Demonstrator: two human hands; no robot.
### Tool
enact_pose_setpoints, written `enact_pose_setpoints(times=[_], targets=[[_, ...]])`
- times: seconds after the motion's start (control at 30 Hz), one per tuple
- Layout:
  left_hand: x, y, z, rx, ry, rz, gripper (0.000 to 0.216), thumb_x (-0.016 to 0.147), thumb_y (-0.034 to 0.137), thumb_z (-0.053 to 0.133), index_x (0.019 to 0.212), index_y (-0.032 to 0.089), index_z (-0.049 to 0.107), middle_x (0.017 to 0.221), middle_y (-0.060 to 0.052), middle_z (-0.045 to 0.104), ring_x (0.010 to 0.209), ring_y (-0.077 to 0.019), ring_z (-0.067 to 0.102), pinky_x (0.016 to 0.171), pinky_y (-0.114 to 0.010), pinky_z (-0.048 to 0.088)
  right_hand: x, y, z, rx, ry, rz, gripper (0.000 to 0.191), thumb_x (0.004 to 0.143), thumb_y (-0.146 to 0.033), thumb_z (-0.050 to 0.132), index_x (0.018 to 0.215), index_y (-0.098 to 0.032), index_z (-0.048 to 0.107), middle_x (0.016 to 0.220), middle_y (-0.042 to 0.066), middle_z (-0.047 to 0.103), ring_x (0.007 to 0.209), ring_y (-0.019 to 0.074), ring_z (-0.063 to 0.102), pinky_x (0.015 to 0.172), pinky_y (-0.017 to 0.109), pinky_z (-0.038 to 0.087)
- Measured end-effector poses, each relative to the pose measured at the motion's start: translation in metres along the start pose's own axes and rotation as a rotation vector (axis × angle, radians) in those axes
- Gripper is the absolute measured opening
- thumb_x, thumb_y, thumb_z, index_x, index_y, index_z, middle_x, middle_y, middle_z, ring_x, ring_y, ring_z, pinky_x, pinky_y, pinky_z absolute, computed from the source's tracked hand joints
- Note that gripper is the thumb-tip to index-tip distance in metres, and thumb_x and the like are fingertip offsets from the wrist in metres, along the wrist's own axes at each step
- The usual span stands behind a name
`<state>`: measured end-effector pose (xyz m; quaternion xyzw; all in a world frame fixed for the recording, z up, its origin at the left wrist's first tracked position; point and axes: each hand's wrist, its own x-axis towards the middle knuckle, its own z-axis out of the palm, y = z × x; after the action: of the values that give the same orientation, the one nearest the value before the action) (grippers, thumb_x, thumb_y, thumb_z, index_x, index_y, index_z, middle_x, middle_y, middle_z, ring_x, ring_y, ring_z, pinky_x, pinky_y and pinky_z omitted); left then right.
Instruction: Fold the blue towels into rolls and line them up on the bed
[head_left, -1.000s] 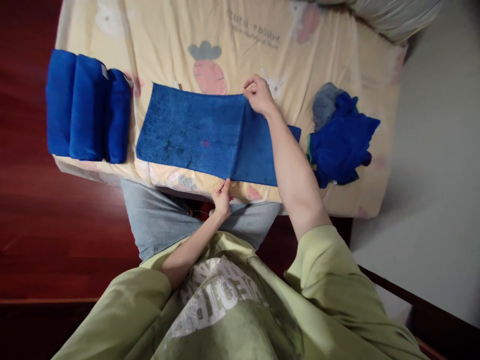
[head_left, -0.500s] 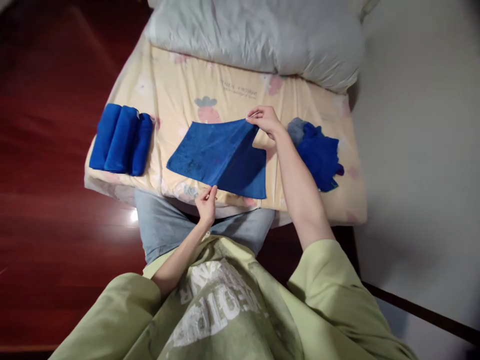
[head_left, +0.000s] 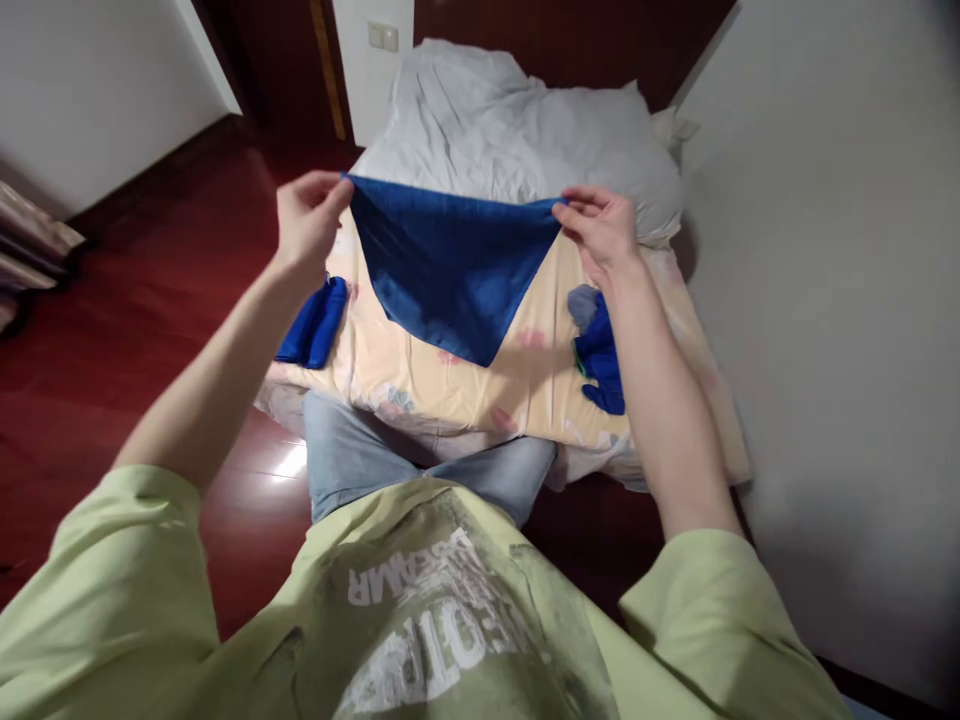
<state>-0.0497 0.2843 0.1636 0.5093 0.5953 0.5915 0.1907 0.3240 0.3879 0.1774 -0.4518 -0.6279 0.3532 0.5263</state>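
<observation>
A blue towel (head_left: pixel 457 265) hangs stretched in the air above the bed, its top edge drawn nearly straight between my two hands. My left hand (head_left: pixel 311 222) is closed, pinching the top left corner between thumb and fingers. At the other end, my right hand (head_left: pixel 600 228) pinches the top right corner. The towel's lower edge hangs loose and comes down to a point. Blue rolled towels (head_left: pixel 315 325) lie on the bed beyond my left forearm, which partly hides them. A crumpled pile of blue cloths (head_left: pixel 600 350) sits by my right forearm, partly covered by it.
The bed (head_left: pixel 420 375) has a yellow patterned sheet. A pale grey quilt (head_left: pixel 517 135) is bunched at its far end, before a dark headboard (head_left: pixel 570 40). White wall (head_left: pixel 840 300) rises on the right; dark red floor (head_left: pixel 150 270) spreads on the left.
Both hands have risen and moved farther apart, lifting the towel off the bed; the left went up and left. The view has tilted up, showing the headboard and door area.
</observation>
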Motion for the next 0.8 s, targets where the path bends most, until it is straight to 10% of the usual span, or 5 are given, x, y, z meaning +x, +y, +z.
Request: enact_pose_setpoints(times=[0.4,0.8], targets=[[0.062,0.068,-0.020,0.001,-0.077,0.188,0.050,0.100,0.041,0.064,0.127,-0.001,0.064,0.089,0.002,0.066,0.121,-0.0316,0.068,0.104,-0.071,0.038,-0.006,-0.061,-0.017,-0.027,0.224,-0.165,0.039,0.070,-0.058,0.093,0.088,-0.034,0.069,0.087,-0.003,0.078,0.082,0.0205,0.071,0.076,0.037,0.059],[-0.003,0.070,-0.048,-0.027,-0.391,-0.051,0.076,0.105,0.055,0.022,0.120,-0.008,0.062,0.092,-0.002,0.056,0.126,-0.0434,0.062,0.082,-0.062,0.039,-0.091,-0.061,-0.069,-0.005,0.042,-0.092,0.047,0.049,-0.055,0.104,0.083,-0.031,0.081,0.073,-0.001,0.074,0.063,0.0149,0.068,0.072,0.044,0.060]])
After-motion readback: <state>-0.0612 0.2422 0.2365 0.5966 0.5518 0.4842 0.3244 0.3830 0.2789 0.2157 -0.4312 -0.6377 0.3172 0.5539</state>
